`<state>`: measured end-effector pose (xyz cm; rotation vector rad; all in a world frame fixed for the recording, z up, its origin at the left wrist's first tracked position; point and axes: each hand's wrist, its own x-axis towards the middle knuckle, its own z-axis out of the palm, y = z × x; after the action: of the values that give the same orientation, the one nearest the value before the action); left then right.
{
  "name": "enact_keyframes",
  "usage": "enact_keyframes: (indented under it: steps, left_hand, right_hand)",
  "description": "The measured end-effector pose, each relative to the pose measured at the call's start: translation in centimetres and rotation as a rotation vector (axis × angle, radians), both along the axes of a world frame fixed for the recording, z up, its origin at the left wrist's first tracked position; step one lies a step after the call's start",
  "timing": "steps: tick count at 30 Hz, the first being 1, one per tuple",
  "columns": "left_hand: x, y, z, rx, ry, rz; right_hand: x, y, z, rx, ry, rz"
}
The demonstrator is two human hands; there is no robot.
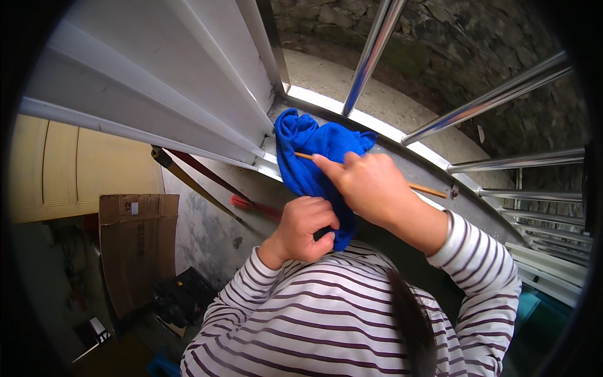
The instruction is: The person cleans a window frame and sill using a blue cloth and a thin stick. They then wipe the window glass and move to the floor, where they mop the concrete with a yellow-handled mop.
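Observation:
A bright blue cloth (301, 141) lies bunched on the grey window sill (424, 174), at the corner beside the white frame. Its lower end hangs over the sill's near edge toward my body. My left hand (306, 228) is curled around the hanging part of the cloth, below the sill. Above the cloth, my right hand (370, 186) grips a thin wooden stick (428, 190). One end of the stick reaches over the cloth to the left; the other sticks out past my wrist on the right. Whether the tip is touching the cloth or tucked into it, I cannot tell.
Shiny metal bars (372, 56) rise along the sill's outer side, with a stone wall (452, 52) beyond. White window panels (155, 70) stand at the left. Below them are leaning poles (198, 184), a red brush-like item (240, 201), a cardboard box (136, 254) and a black bag (181, 294).

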<state>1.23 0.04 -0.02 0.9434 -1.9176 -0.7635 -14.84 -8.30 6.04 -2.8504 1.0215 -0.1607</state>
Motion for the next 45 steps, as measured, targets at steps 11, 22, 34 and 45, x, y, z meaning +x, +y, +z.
enact_keyframes:
  steps: [11, 22, 34, 45]
  left_hand:
    - [0.8, 0.4, -0.4, -0.029, 0.096, 0.16]
    - [0.3, 0.2, -0.2, -0.039, -0.071, 0.08]
    - [0.7, 0.2, 0.0, 0.004, -0.107, 0.033]
    - [0.9, 0.3, -0.1, 0.029, -0.101, 0.027]
  right_hand:
    - [1.0, -4.3, 3.1, 0.189, 0.165, 0.267]
    - [2.7, -4.3, 0.0, 0.201, -0.11, 0.068]
    - [0.8, -4.1, 2.3, 0.236, 0.084, 0.07]
    - [-2.3, -5.5, 6.0, 0.376, 0.176, 0.062]
